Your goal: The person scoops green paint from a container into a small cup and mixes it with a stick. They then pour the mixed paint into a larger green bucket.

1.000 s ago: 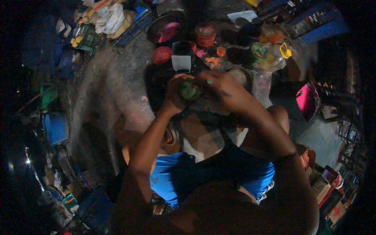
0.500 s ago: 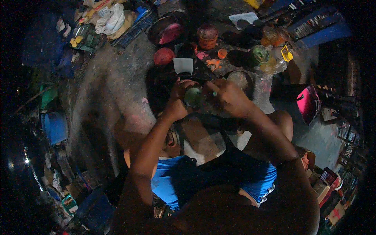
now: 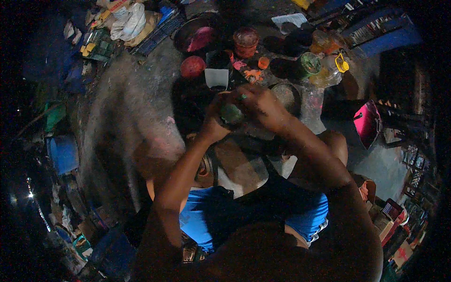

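Note:
In the middle of the head view, my left hand (image 3: 215,123) is closed around a small round container with a dull green face (image 3: 231,114). It is too dark to tell its exact kind. My right hand (image 3: 262,107) curls at the far edge of that container, its fingertips meeting those of the left hand. A small bright green spot (image 3: 243,97) shows at the right fingers; I cannot tell whether it is a ring or something held. Whatever lies between the right fingertips is hidden. Just beyond the hands stands a pale, square-faced piece (image 3: 216,78).
Past my hands are a red round tub (image 3: 193,67), a dark basin (image 3: 180,39) with pink inside, a reddish bucket (image 3: 245,41), a small orange cup (image 3: 263,62), a green-topped jar (image 3: 310,64) and a clear yellow-handled jug (image 3: 330,70). A pink bag-like thing (image 3: 367,123) is at right.
My right hand has moved left and away from me, onto the far edge of the round container. My left hand keeps its hold, and the view has shifted slightly.

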Action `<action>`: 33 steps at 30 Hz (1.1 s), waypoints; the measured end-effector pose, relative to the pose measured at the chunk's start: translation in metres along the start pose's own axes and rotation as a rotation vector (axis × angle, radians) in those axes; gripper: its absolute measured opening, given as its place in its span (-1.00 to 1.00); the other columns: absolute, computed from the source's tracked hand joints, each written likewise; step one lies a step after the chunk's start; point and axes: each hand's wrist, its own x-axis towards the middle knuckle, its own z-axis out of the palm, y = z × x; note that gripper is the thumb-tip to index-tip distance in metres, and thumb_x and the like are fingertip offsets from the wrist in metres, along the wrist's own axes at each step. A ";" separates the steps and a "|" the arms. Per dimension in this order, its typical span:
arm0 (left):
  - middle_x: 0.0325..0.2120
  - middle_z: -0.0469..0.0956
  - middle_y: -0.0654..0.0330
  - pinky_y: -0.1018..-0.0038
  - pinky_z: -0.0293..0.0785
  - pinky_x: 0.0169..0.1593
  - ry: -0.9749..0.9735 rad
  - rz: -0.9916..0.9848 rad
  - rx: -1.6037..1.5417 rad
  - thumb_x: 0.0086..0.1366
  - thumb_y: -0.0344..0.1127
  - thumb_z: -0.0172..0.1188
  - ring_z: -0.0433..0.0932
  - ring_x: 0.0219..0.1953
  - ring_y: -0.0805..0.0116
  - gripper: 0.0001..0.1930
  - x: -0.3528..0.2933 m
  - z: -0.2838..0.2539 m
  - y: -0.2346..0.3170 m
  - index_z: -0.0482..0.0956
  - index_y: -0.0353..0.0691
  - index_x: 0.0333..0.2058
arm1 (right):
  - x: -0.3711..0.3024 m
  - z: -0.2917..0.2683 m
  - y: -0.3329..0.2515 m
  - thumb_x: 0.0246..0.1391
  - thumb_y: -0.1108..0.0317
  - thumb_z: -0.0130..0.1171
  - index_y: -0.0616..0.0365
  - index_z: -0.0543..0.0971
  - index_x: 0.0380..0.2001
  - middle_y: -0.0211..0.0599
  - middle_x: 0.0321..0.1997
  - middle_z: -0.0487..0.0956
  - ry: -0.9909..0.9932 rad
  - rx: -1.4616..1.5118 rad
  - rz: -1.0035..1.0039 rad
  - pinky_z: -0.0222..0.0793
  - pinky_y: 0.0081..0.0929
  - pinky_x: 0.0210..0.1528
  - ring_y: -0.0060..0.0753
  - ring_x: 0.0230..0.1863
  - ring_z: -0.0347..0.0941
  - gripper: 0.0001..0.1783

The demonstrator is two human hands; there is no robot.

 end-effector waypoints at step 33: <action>-0.14 0.52 0.13 0.30 0.58 0.00 0.560 -0.271 -1.044 0.41 -0.36 -0.07 0.58 -0.08 0.26 -0.74 0.075 0.075 -0.007 0.47 -0.25 0.00 | -0.008 -0.048 0.042 0.12 0.26 0.14 0.17 0.60 -0.14 -0.08 -0.25 0.63 0.202 0.167 0.320 0.47 -0.20 -0.20 -0.05 -0.26 0.59 -0.71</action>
